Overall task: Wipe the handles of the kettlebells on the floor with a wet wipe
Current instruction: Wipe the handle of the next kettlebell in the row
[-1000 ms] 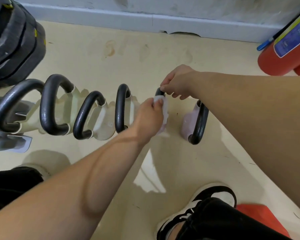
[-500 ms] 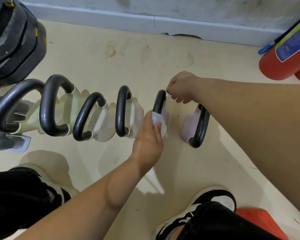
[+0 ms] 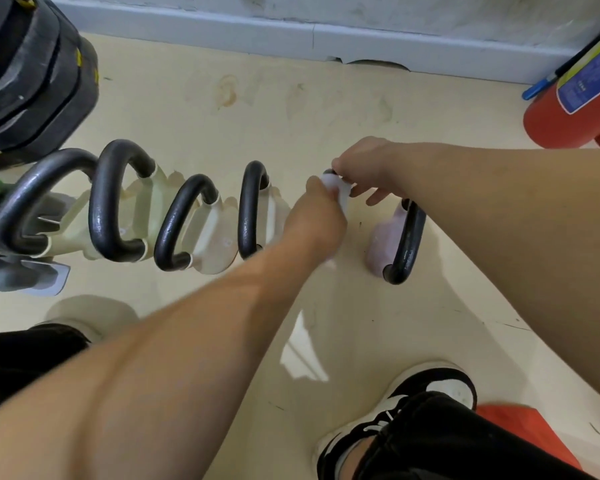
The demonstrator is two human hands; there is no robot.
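Head camera: we look down on a row of kettlebells (image 3: 207, 233) standing on the pale floor (image 3: 257, 109), black handles up. Our left hand (image 3: 317, 216) reaches to the fifth one and holds a white wet wipe (image 3: 338, 190), fingers curled, wrapping it round the upper part of that kettlebell's handle (image 3: 328, 172), which is almost wholly hidden. Our right hand (image 3: 364, 166) sits at the top of the same handle, just beside the wipe; its fingertips pinch there, the other fingers loosely bent. A pink kettlebell (image 3: 381, 237) stands just to the right. Black weight plates (image 3: 25, 74) lie far left, a red extinguisher (image 3: 565, 123) far right, and our shoe (image 3: 440, 386) lies below.
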